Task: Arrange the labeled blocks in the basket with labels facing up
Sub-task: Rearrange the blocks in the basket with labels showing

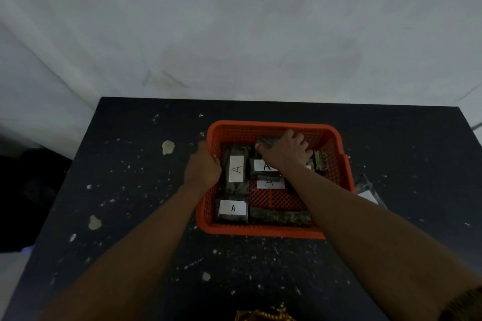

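Observation:
An orange mesh basket (271, 128) stands on the black table and holds several dark blocks. White "A" labels face up on a long block (236, 169) at the left, a block (233, 208) in the near-left corner and a block (264, 166) in the middle. Another label (270, 184) shows just below. A dark block (280, 216) along the near wall shows no label. My left hand (203, 167) grips the basket's left wall. My right hand (285, 150) is inside the basket, closed on a dark block (264, 143) at the far side.
The black table (130, 190) is speckled with white chips and pale patches. A clear object with a white sheet (367, 190) lies just right of the basket. A white wall rises behind the table. A gold-coloured item (263, 315) sits at the bottom edge.

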The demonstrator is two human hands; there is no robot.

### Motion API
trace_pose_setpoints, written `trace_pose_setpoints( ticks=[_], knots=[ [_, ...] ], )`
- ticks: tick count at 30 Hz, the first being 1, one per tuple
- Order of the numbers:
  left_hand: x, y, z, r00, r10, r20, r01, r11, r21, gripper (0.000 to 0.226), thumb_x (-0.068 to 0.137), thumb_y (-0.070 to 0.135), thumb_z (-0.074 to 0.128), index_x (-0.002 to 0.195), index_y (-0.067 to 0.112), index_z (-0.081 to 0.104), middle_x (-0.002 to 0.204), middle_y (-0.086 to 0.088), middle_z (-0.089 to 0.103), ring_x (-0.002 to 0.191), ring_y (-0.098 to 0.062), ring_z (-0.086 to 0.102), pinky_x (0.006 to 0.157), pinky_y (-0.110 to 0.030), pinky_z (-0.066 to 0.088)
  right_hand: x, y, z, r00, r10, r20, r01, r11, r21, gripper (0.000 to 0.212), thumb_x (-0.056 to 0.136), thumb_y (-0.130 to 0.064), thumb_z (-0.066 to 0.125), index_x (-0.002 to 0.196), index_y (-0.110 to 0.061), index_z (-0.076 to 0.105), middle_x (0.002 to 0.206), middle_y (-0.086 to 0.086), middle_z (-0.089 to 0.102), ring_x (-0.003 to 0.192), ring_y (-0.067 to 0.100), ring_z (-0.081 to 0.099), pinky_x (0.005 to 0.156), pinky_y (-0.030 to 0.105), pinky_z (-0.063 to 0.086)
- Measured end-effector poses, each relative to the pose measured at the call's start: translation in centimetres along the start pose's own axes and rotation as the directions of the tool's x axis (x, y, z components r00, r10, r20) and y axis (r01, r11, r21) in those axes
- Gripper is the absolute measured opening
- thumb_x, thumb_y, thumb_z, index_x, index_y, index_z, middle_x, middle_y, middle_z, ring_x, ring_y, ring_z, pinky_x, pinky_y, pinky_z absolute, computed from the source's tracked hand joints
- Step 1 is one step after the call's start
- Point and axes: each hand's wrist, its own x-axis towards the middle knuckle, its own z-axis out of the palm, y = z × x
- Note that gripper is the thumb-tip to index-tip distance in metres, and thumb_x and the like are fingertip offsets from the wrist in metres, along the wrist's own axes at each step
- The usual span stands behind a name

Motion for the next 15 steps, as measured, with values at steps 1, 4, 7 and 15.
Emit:
trace_pose_setpoints(
  ticks=[1,4,7,15],
  knots=[
    [0.1,-0.1,0.2,1.0,0.009,-0.02,-0.009,1.0,-0.01,0.013,0.097,0.012,0.045,0.11,0.011,0.046,0.085,-0.01,0.062,0.071,-0.024,0.063,0.069,-0.044,0.056,0.3,-0.2,0.4,1.0,0.02,0.009,-0.02,1.0,-0.016,0.103,0.067,-0.08,0.058,0.138,-0.011,0.031,0.139,0.017,0.039,0.128,0.038,0.037,0.103,0.055,0.029],
    [0.2,-0.4,0.5,0.997,0.042,-0.062,-0.042,0.999,0.005,0.009,0.096,0.01,0.045,0.105,0.011,0.046,0.078,-0.006,0.06,0.067,-0.025,0.062,0.066,-0.044,0.055,0.9,-0.8,1.4,0.999,0.042,0.001,-0.042,0.999,-0.035,0.109,0.059,-0.082,0.062,0.136,-0.012,0.031,0.138,0.017,0.04,0.127,0.038,0.037,0.102,0.056,0.028],
    [0.3,-0.7,0.8,0.993,0.063,-0.097,-0.063,0.998,0.006,0.009,0.095,0.009,0.047,0.104,0.009,0.047,0.072,0.001,0.055,0.065,-0.024,0.06,0.063,-0.04,0.052,1.1,-1.4,1.9,0.998,0.049,-0.027,-0.05,0.998,-0.034,0.109,0.054,-0.082,0.066,0.131,-0.013,0.032,0.134,0.017,0.043,0.125,0.037,0.039,0.101,0.057,0.029],
    [0.3,-0.8,1.1,0.991,0.06,-0.12,-0.06,0.998,0.006,0.009,0.094,0.013,0.048,0.099,0.018,0.042,0.068,0.006,0.052,0.057,-0.011,0.052,0.057,-0.032,0.042,0.4,-1.1,0.3,0.998,0.034,-0.052,-0.031,0.998,0.06,0.109,0.06,-0.077,0.063,0.139,-0.01,0.029,0.141,0.016,0.042,0.129,0.04,0.035,0.103,0.057,0.027]
  ],
)
